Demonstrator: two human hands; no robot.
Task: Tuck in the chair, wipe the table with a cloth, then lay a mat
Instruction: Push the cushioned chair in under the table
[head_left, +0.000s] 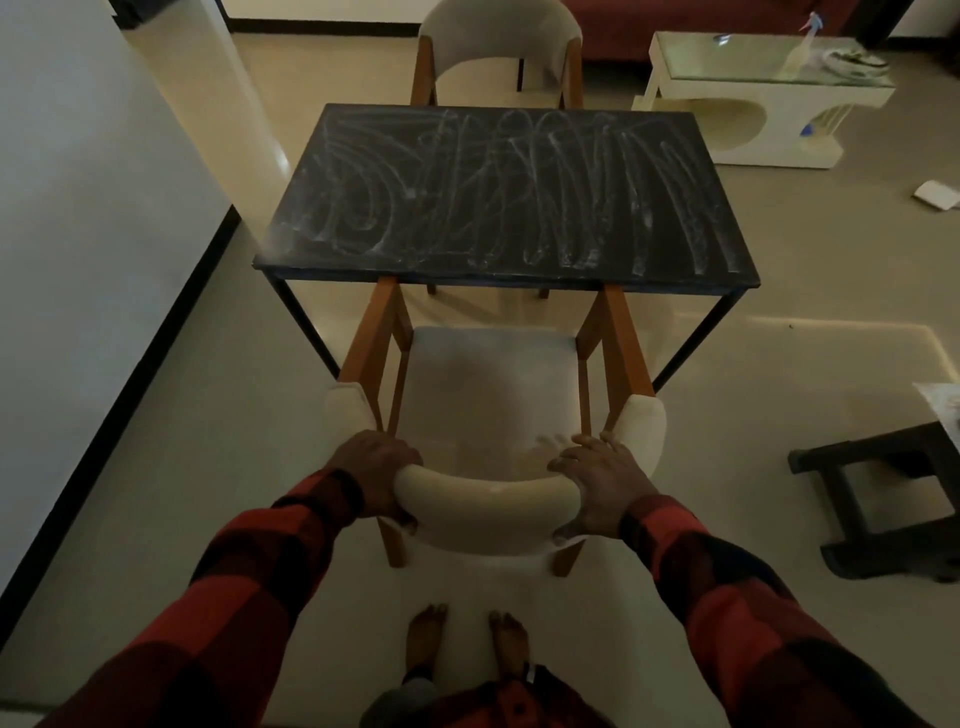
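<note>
A cream-cushioned chair (493, 384) with an orange wooden frame stands in front of me, its front legs just under the near edge of the black table (509, 192). White chalky smears cover the tabletop. My left hand (374, 478) grips the left end of the curved backrest. Curled over the right end of the backrest, my right hand (597, 483) grips it too. No cloth or mat can be made out for certain.
A second matching chair (498, 52) sits at the table's far side. A white wall (78, 208) runs along the left. A cream glass-topped console (769, 98) stands at the back right, a dark low stool (883, 499) at the right, a white object (935, 195) on the floor.
</note>
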